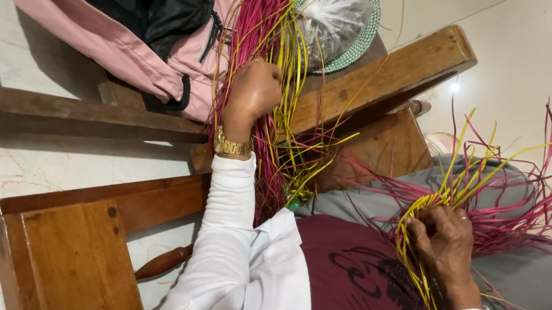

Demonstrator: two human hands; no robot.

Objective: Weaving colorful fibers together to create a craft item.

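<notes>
Left hand [253, 91] closed on strand in far red-yellow reed bundle [273, 35]; right hand [445, 239] grips half-woven red-yellow reed piece [477, 204]. Strand-picking step; next likely needs clean pull-out.

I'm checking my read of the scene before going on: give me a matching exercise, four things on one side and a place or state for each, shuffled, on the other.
Things:
1. left hand
2. right hand
3. pink backpack
4. clear plastic bag

Places or states:
A. lies unzipped, black lining showing
B. knotted shut, resting on a green woven disc
C. closed on the woven piece of strips over the lap
D. reaches into the loose bundle of pink and yellow strips

Pairs: 1-D, 2-C, 3-A, 4-B
</notes>
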